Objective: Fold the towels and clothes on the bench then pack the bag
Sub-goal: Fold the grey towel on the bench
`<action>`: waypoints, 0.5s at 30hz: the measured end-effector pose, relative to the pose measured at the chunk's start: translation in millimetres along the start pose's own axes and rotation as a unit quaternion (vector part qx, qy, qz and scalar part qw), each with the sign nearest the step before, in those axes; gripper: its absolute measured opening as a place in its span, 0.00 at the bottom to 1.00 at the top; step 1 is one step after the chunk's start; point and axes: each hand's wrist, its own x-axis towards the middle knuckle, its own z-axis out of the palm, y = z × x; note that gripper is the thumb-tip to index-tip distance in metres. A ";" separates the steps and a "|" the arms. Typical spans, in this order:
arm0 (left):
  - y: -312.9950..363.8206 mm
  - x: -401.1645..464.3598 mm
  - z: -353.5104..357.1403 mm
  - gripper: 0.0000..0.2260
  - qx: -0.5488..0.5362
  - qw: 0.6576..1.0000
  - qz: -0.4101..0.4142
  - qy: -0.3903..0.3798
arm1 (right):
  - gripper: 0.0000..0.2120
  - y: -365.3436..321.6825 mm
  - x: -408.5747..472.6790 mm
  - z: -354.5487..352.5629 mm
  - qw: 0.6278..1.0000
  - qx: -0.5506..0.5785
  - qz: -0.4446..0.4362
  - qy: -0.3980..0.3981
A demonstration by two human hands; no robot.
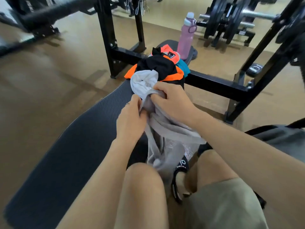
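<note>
Between my knees and the pile of clothes, both my hands are bunched into a grey garment: my left hand pinches a fold of it with curled fingers, and my right hand grips the gathered cloth just beside it, thumb tucked into the fabric. From there the grey cloth hangs down between my legs, its lower part draped toward my sandalled foot, while a paler, crumpled portion rises above my hands and touches the heap behind it. That heap lies on the dark padded bench I am sitting astride: a black and orange garment on top, a coral-pink piece with a small black label behind it, and a teal cloth poking out on the right side. At the far end of the bench a pink water bottle with a pale cap stands upright, just beyond the clothes. My khaki shorts cover my right thigh. Off to my right, a grey bag with a dark strap sits near my forearm; I cannot tell whether it is open. A black steel rack frame crosses behind the bench, weight plates are stored beyond it, and a tan floor spreads around.
</note>
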 end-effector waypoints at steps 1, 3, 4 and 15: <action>0.2 -1.1 -5.7 0.06 0.000 1.000 -0.007 0.002 | 0.07 -5.8 -0.7 -5.1 1.000 -0.005 0.001 0.021; 0.8 -1.7 -20.2 0.05 0.007 1.000 -0.007 0.005 | 0.07 -12.2 -1.9 -17.4 0.998 -0.024 0.009 0.052; 1.9 -1.6 -27.7 0.04 0.022 1.000 0.005 0.004 | 0.07 -12.8 -3.4 -23.6 0.997 -0.043 0.013 0.057; 26.7 -1.8 -65.7 0.05 0.161 0.985 0.070 0.001 | 0.09 -11.3 -38.2 -95.7 0.967 -0.178 0.033 0.178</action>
